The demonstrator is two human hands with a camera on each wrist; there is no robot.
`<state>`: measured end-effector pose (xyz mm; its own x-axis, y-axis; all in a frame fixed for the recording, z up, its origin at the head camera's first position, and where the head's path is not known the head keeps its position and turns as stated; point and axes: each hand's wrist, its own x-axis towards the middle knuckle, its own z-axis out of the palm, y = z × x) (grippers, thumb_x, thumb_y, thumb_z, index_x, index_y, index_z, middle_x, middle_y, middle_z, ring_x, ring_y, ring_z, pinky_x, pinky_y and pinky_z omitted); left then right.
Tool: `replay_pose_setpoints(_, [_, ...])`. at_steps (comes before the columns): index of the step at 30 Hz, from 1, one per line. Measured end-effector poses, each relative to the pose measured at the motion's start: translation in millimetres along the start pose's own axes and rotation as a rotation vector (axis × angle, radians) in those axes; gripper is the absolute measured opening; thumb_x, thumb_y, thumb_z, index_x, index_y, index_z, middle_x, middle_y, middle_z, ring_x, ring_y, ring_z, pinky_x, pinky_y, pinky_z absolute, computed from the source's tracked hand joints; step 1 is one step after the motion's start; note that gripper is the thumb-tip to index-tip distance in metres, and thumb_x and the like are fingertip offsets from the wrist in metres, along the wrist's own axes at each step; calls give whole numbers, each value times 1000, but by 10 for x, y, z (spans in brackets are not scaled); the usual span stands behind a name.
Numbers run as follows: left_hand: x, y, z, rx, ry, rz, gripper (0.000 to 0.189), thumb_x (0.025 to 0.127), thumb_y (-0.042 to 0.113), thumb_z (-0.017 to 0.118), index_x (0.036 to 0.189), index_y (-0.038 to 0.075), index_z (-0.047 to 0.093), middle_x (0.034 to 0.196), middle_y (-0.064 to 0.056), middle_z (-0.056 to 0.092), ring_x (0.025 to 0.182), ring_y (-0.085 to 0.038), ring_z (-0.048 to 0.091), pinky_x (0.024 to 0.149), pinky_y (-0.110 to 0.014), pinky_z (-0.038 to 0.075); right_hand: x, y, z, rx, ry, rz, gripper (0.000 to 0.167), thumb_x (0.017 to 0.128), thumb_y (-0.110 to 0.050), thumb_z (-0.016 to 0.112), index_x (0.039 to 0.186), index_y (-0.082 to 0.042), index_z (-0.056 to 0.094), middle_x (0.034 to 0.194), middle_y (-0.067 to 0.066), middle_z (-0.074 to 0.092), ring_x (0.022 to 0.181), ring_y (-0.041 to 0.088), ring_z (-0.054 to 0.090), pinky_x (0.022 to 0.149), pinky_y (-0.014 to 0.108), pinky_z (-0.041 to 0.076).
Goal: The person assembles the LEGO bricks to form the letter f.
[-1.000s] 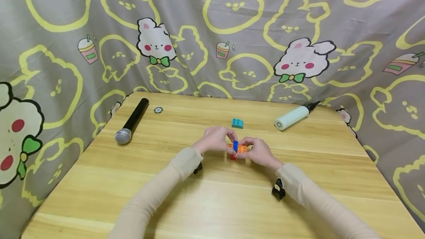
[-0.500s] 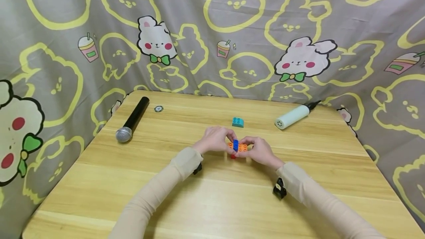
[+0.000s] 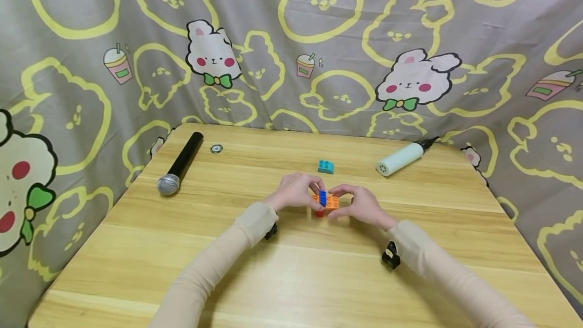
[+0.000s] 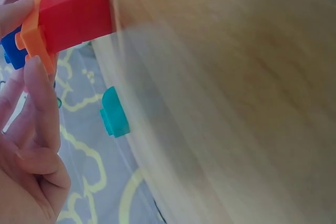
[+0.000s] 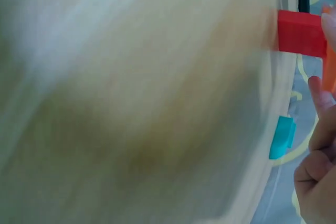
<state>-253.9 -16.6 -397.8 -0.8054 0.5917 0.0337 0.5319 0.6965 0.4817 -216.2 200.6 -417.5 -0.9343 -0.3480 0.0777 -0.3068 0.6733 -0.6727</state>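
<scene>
A small stack of toy building bricks stands near the table's middle. At its base is a red block (image 4: 79,15), an orange brick (image 3: 333,202) lies across that, and a blue brick (image 3: 323,198) sits on top. My left hand (image 3: 296,191) pinches the orange brick between thumb and fingers, close by the blue one. On the other side, my right hand (image 3: 362,206) has its thumb and index finger spread around the orange brick's right end, with a gap showing in the head view. A teal brick (image 3: 325,166) with a curved side lies behind the stack.
A black microphone (image 3: 182,162) with a silver head lies at the left, beside a small round chip (image 3: 216,149). Toward the back right is a pale green cylinder (image 3: 401,159) with a black tip. A patterned curtain (image 3: 264,39) hangs behind the wooden table (image 3: 291,277).
My right hand has loosened from the orange brick, its fingers spreading and its wrist shifting slightly right. The left hand keeps its hold, and the stack stays put.
</scene>
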Motion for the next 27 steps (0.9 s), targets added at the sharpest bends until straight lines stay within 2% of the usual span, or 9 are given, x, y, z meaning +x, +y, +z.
replay_pose_setpoints(5, [-12, -48, -25, -7, 12, -21, 33, 70, 45, 82, 94, 31, 65, 101, 10, 73, 91, -11, 63, 65, -26, 41, 59, 6, -93, 22, 24, -14, 54, 68, -33, 86, 115, -16, 67, 105, 3, 71, 96, 27, 61, 65, 26, 42])
replay_pose_setpoints(13, [-5, -100, -60, 3, 28, -39, 33, 70, 48, 81, 95, 34, 64, 102, 11, 73, 93, -10, 63, 67, -27, 41, 298, 2, -166, 157, 80, 14, 51, 76, -25, 81, 121, -10, 64, 111, 8, 70, 111, 28, 57, 78, 33, 41])
replay_pose_setpoints(18, [-9, -84, -38, -25, 9, -40, 32, 71, 47, 81, 95, 34, 65, 101, 11, 73, 95, -12, 64, 67, -26, 42, 417, 24, -150, 158, 94, 36, 49, 79, -25, 79, 122, -9, 63, 116, 11, 68, 115, 30, 55, 85, 38, 42])
replay_pose_setpoints(22, [-26, -68, -11, -30, -7, -35, 33, 71, 48, 81, 96, 34, 64, 103, 10, 72, 96, -12, 64, 68, -26, 42, 487, 72, -116, 159, 75, 62, 51, 79, -28, 78, 123, -8, 62, 122, 14, 64, 120, 33, 53, 92, 48, 43])
replay_pose_setpoints(27, [-36, -48, 14, -43, -14, -41, 33, 71, 47, 81, 97, 34, 65, 103, 11, 72, 96, -12, 63, 68, -26, 42, 602, 183, -98, 140, 68, 85, 52, 80, -29, 77, 125, -8, 60, 126, 15, 62, 124, 36, 49, 103, 58, 34])
